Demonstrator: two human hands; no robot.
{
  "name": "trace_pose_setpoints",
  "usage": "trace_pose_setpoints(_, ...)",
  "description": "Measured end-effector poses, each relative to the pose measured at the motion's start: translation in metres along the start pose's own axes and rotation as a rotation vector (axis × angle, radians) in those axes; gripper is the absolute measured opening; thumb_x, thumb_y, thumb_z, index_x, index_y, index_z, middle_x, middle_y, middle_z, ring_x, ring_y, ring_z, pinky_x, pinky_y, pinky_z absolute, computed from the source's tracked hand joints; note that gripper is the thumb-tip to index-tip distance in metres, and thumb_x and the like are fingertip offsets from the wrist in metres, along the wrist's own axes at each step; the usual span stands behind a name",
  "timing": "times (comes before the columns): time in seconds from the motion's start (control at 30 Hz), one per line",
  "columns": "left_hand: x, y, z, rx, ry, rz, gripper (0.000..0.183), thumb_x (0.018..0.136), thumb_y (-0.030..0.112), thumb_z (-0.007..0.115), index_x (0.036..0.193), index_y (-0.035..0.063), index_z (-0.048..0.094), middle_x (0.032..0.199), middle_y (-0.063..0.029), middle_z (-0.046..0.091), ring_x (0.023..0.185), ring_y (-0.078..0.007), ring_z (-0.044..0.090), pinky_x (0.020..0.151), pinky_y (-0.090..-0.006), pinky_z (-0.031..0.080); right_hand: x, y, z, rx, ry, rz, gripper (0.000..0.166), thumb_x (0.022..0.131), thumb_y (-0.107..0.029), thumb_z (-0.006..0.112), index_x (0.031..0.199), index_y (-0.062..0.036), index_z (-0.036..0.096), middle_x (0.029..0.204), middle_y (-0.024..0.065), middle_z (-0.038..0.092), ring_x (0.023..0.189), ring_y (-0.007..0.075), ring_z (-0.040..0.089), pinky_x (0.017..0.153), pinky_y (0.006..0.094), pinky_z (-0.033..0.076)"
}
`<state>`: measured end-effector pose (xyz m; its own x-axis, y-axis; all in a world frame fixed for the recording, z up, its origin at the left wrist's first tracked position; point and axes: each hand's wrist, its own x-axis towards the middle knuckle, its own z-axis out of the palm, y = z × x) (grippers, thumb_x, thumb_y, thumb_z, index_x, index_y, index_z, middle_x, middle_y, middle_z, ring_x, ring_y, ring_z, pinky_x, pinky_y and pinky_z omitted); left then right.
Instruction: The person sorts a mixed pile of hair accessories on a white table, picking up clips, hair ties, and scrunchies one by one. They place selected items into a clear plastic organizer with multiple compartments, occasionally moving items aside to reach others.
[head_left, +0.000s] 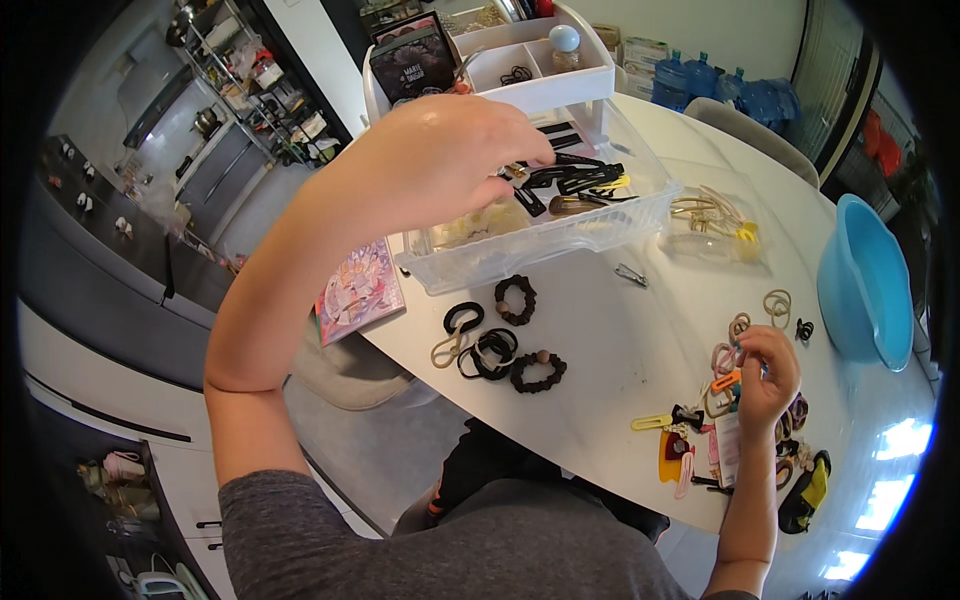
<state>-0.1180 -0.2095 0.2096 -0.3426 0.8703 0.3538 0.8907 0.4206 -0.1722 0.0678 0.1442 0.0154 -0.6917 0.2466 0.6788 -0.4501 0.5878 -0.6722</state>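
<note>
My left hand (457, 154) reaches over the clear plastic drawer (540, 251), thumb and fingers apart. A small shiny piece shows near the fingertips; whether it is gripped is hidden. Beside them in the drawer lie black snap hair clips (589, 176) and a brown hair clip (576, 205). My right hand (772, 379) hovers at the right with its fingers curled. Bits of teal show at its fingertips, but the hold is unclear. Below and around it are an orange snap clip (725, 381), a yellow clip (651, 423), a pink clip (685, 475) and pink hair ties (724, 360).
Black hair ties (491, 354) and beaded scrunchies (538, 372) lie mid-table, near a silver clip (631, 275). A clear tray (712, 244) holds claw clips. A blue basin (862, 285) stands right. Behind the drawer is a white organizer (540, 88); a colourful booklet (364, 289) overhangs the edge.
</note>
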Motion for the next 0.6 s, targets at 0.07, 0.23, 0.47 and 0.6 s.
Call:
trace_pose_setpoints(0.07, 0.003, -0.001, 0.001, -0.033, -0.068, 0.008, 0.014, 0.084, 0.015, 0.072, 0.096, 0.0074, 0.073, 0.094, -0.0075, 0.069, 0.094, -0.0279, 0.067, 0.083, -0.0386, 0.054, 0.000, -0.003, 0.000, 0.001, -0.007, 0.018, 0.026, 0.073, 0.020, 0.049, 0.085, 0.0041, 0.065, 0.090, 0.0138, 0.068, 0.072, 0.0156, 0.059, 0.065, 0.0249, 0.048)
trace_pose_setpoints(0.23, 0.007, 0.015, 0.009, 0.450, -0.417, -0.137, 0.009, 0.084, 0.009, 0.067, 0.090, 0.0067, 0.073, 0.094, -0.0079, 0.067, 0.094, -0.0267, 0.067, 0.084, -0.0366, 0.055, 0.003, -0.006, -0.001, -0.029, -0.023, 0.001, 0.026, 0.071, 0.020, 0.049, 0.085, 0.0038, 0.065, 0.089, 0.0144, 0.068, 0.072, 0.0177, 0.061, 0.065, 0.0257, 0.048)
trace_pose_setpoints(0.47, 0.004, 0.017, 0.003, 0.374, -0.458, -0.178, 0.015, 0.084, 0.006, 0.062, 0.093, 0.0014, 0.072, 0.097, -0.0068, 0.068, 0.095, -0.0242, 0.067, 0.084, -0.0353, 0.056, 0.005, -0.008, -0.001, -0.060, -0.029, -0.023, 0.026, 0.071, 0.020, 0.050, 0.085, 0.0021, 0.065, 0.087, 0.0128, 0.069, 0.072, 0.0198, 0.061, 0.067, 0.0277, 0.049)
trace_pose_setpoints(0.6, 0.001, 0.003, -0.001, 0.100, -0.107, -0.110, 0.019, 0.086, 0.001, 0.060, 0.101, -0.0002, 0.072, 0.103, -0.0078, 0.071, 0.089, -0.0253, 0.068, 0.080, -0.0347, 0.056, 0.003, -0.004, -0.003, -0.052, -0.034, 0.009, 0.026, 0.072, 0.019, 0.050, 0.085, 0.0017, 0.065, 0.087, 0.0125, 0.069, 0.073, 0.0204, 0.062, 0.069, 0.0280, 0.049)
